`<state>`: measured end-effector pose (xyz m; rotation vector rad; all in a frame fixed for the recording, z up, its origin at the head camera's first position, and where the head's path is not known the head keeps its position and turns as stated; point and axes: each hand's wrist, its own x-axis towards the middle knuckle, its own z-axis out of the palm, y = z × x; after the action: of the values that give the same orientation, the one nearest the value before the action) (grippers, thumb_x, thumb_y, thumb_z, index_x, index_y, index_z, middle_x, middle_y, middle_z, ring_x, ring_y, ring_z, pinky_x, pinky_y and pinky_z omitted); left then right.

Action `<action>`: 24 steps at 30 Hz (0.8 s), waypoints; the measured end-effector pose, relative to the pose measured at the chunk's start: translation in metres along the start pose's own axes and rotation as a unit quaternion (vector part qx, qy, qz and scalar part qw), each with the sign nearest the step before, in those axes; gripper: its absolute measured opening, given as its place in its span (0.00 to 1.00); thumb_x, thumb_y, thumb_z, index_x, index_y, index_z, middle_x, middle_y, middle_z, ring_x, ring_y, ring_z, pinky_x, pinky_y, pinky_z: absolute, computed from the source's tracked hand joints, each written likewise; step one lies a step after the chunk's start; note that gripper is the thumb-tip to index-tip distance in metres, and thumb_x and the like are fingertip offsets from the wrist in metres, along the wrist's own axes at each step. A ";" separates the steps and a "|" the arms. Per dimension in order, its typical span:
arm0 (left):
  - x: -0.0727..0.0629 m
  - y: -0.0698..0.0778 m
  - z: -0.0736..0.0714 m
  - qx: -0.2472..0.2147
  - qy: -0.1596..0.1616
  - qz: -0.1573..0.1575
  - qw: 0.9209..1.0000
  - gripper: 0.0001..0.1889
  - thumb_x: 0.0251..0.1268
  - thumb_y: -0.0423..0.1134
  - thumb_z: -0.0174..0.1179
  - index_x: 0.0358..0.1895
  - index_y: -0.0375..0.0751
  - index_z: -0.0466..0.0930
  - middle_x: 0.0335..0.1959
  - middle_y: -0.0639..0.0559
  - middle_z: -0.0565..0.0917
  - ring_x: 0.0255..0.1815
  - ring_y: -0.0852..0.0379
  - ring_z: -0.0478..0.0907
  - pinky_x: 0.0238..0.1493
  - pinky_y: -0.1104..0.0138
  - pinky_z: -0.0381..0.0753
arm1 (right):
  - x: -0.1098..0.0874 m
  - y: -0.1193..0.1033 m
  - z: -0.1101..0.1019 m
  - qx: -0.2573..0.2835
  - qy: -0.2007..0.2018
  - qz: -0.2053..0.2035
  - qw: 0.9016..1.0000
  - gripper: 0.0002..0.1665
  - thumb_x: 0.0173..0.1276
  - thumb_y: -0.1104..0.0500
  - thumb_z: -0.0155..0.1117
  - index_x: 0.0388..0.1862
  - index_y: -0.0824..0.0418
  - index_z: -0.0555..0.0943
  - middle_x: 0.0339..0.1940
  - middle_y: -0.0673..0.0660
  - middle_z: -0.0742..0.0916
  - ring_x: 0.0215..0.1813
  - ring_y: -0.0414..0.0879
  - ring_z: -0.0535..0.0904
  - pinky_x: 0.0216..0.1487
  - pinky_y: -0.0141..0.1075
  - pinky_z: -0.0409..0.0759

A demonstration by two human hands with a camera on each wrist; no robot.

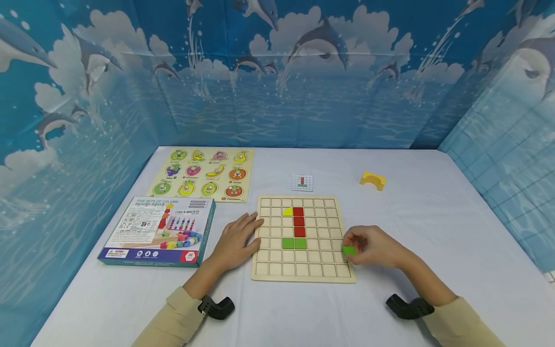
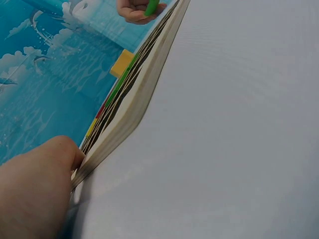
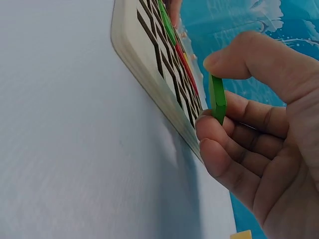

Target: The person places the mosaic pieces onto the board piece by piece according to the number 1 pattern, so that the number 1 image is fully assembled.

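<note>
A wooden grid board [image 1: 321, 260] lies flat in front of me. On it stand three red square tiles [image 1: 299, 221] in a column, with a yellow rounded tile [image 1: 288, 211] left of the top one. Two green square tiles [image 1: 294, 243] sit side by side below the red column. My right hand [image 1: 373, 246] pinches another green square tile [image 3: 218, 98] between thumb and fingers, at the board's right edge in the head view. The left hand [image 1: 236, 241] rests along the board's left edge, fingers extended and touching it.
Behind the board lies a small pattern card [image 1: 302, 183] showing a coloured grid. A yellow arch block [image 1: 373, 180] is at the back right. To the left are a boxed bead set [image 1: 158, 231] and a fruit puzzle board [image 1: 203, 176]. A dolphin-print curtain [image 1: 277, 106] encloses the table.
</note>
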<state>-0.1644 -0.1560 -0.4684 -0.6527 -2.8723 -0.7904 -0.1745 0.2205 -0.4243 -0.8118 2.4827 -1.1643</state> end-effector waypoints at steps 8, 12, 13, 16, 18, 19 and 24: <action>0.000 0.001 0.000 -0.002 0.001 -0.001 1.000 0.28 0.68 0.47 0.52 0.69 0.43 0.69 0.74 0.45 0.64 0.75 0.43 0.54 0.69 0.43 0.54 | 0.011 -0.006 0.004 -0.006 0.004 -0.010 1.000 0.14 0.51 0.64 0.75 0.35 0.58 0.80 0.26 0.49 0.78 0.30 0.42 0.74 0.30 0.32 0.74; 0.000 0.001 0.000 -0.001 0.002 0.001 1.000 0.28 0.68 0.47 0.52 0.70 0.43 0.69 0.74 0.45 0.64 0.75 0.43 0.54 0.69 0.43 0.54 | 0.016 -0.007 0.006 -0.008 0.002 -0.010 1.000 0.14 0.52 0.64 0.75 0.35 0.58 0.80 0.27 0.50 0.79 0.31 0.42 0.74 0.31 0.31 0.74; 0.000 0.001 0.000 -0.001 0.001 0.001 1.000 0.28 0.68 0.47 0.52 0.70 0.43 0.69 0.74 0.45 0.64 0.75 0.43 0.54 0.69 0.43 0.54 | 0.017 -0.007 0.007 -0.008 0.001 -0.011 1.000 0.14 0.52 0.64 0.74 0.35 0.58 0.80 0.27 0.50 0.79 0.31 0.42 0.74 0.31 0.32 0.74; 0.000 0.000 0.000 -0.002 0.000 0.002 1.000 0.28 0.68 0.47 0.52 0.70 0.43 0.69 0.74 0.45 0.63 0.75 0.43 0.54 0.69 0.43 0.54 | 0.021 -0.008 0.009 -0.009 0.000 -0.015 1.000 0.13 0.52 0.64 0.73 0.35 0.58 0.80 0.28 0.50 0.79 0.31 0.43 0.74 0.31 0.32 0.75; 0.000 -0.001 0.000 -0.004 0.001 0.003 1.000 0.28 0.68 0.47 0.52 0.70 0.43 0.69 0.74 0.45 0.64 0.75 0.43 0.54 0.69 0.43 0.54 | 0.023 -0.009 0.010 -0.008 -0.002 -0.016 1.000 0.13 0.52 0.64 0.73 0.36 0.57 0.80 0.28 0.50 0.79 0.31 0.43 0.74 0.31 0.32 0.75; 0.000 -0.001 0.000 -0.005 0.001 0.004 1.000 0.28 0.68 0.47 0.52 0.70 0.43 0.69 0.74 0.45 0.63 0.75 0.43 0.54 0.69 0.43 0.54 | 0.024 -0.010 0.011 -0.008 -0.003 -0.017 1.000 0.13 0.52 0.64 0.73 0.36 0.57 0.80 0.28 0.49 0.79 0.31 0.43 0.74 0.31 0.32 0.75; 0.000 -0.002 0.001 -0.006 0.003 0.007 1.000 0.28 0.68 0.47 0.52 0.70 0.44 0.69 0.74 0.45 0.64 0.75 0.43 0.55 0.69 0.42 0.54 | 0.030 -0.015 0.014 -0.013 -0.007 -0.020 1.000 0.13 0.52 0.63 0.73 0.35 0.56 0.80 0.27 0.48 0.79 0.30 0.42 0.74 0.30 0.32 0.75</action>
<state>-0.1654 -0.1569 -0.4696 -0.6694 -2.8572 -0.8071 -0.1870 0.1861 -0.4222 -0.8767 2.4864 -1.1375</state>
